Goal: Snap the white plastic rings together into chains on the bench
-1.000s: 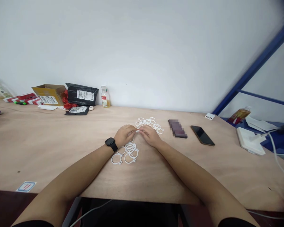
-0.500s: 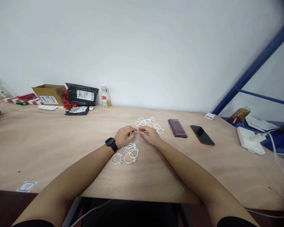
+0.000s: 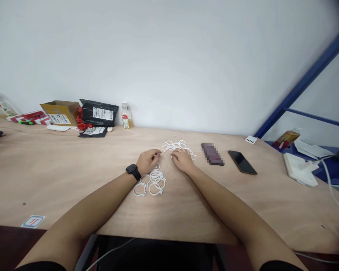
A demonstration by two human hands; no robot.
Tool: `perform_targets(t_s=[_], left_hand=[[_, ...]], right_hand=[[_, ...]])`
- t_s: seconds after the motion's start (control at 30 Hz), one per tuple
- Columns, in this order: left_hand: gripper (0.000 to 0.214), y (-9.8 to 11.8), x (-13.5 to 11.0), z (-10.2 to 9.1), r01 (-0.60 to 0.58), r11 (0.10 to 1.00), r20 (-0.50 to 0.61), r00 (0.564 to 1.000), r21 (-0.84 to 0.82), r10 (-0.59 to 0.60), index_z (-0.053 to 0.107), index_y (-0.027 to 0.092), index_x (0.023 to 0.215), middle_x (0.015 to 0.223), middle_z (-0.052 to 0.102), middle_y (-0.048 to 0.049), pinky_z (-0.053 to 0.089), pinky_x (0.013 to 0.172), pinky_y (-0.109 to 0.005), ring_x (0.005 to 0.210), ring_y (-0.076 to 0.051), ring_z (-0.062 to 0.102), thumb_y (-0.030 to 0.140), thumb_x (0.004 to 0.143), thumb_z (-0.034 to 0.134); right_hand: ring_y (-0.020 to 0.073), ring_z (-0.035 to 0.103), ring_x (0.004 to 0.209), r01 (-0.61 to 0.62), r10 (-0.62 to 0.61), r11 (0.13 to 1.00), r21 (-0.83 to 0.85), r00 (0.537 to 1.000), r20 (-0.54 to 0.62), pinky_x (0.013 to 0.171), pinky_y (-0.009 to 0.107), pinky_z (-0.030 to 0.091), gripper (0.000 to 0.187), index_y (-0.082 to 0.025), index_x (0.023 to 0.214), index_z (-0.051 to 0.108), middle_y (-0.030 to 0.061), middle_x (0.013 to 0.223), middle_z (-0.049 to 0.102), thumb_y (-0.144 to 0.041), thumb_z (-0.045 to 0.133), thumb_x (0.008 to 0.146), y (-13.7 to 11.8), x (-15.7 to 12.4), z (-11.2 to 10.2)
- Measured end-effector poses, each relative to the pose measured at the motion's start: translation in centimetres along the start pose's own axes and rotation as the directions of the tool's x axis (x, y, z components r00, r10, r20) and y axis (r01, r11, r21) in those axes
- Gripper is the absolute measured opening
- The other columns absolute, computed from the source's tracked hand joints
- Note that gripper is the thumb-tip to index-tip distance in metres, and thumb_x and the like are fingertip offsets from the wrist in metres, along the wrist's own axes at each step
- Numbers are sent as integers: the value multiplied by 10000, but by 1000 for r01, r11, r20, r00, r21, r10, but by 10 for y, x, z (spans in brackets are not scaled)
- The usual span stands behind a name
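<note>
My left hand (image 3: 147, 160), with a black watch (image 3: 133, 171) on its wrist, rests on the wooden table (image 3: 73, 177) with fingers curled; what they pinch is too small to make out. Just below it lies a chain of linked white plastic rings (image 3: 151, 181). My right hand (image 3: 182, 159) lies beside it, fingers bent down onto the near edge of a loose pile of white rings (image 3: 175, 145). The fingertips of both hands are partly hidden.
A blurred dark flat item (image 3: 212, 153) and a black phone (image 3: 242, 162) lie right of the hands. At the back left stand a cardboard box (image 3: 60, 112), a black bag (image 3: 99, 112) and a small bottle (image 3: 126, 116). A blue frame (image 3: 299, 86) and white box (image 3: 298, 168) are at right.
The two hands, first touching at the fingertips, have drawn apart. My right hand has moved right and back toward the loose ring pile.
</note>
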State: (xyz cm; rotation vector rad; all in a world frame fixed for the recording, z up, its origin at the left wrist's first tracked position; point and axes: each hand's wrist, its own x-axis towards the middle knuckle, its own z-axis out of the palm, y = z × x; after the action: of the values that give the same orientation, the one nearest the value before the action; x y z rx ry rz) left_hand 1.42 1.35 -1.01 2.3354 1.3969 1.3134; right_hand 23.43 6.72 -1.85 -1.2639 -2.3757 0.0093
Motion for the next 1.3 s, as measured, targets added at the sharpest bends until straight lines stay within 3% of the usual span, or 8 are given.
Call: perform_targets(t_s=[0.23,0.5,0.77,0.9,1.1,1.2,1.3], left_hand=[[173,4,1,-3,-73,994,13,997,87,72,654,184,945,760,652,-14,457,692,-273,633,-127,565,191,854,507],[240,6,2,-6,-120,991,48,992,65,117,641,180,812,763,661,-28,453,731,-297,702,-156,587,78,733,438],[219,6,3,-6,-118,990,83,990,75,112,611,188,729,726,650,-27,449,725,-300,686,-160,580,98,749,412],[224,6,3,-7,-152,985,114,983,80,142,562,192,661,699,620,-32,445,713,-293,678,-157,568,102,776,392],[176,5,1,-5,-49,998,76,996,27,46,580,193,775,735,655,-18,454,693,-281,688,-159,597,103,772,428],[241,5,0,-4,12,999,48,999,33,-14,591,196,931,728,660,1,440,639,-265,621,-148,579,94,761,453],[296,5,0,-3,-17,998,49,999,52,15,610,191,990,761,670,-8,444,661,-274,646,-153,585,94,749,467]], right_hand=[[254,502,1119,-6,6,1000,-12,1000,-6,987,421,296,168,-244,922,714,58,1157,648,-216,565,850,2,0,-1],[230,521,1125,56,-35,991,120,986,-165,1049,415,271,165,-222,976,635,61,1114,671,-203,497,889,-6,1,-8],[259,438,1261,60,-20,985,161,971,-238,1059,456,291,194,-215,992,618,82,1305,579,-206,447,901,-3,1,-7],[263,447,1225,43,-5,991,127,958,-288,1028,423,328,159,-212,943,636,94,1324,536,-244,486,902,-5,0,-8],[240,562,972,25,27,980,197,966,-258,909,374,405,196,-195,999,611,88,988,650,-261,440,928,-6,-1,-9],[221,589,902,50,25,958,282,966,-257,849,336,448,258,-177,1129,568,88,975,646,-263,437,923,-8,-2,-7],[215,595,926,98,-20,948,302,968,-252,854,325,460,392,-172,1306,477,85,1012,640,-224,415,922,-12,-3,-8]])
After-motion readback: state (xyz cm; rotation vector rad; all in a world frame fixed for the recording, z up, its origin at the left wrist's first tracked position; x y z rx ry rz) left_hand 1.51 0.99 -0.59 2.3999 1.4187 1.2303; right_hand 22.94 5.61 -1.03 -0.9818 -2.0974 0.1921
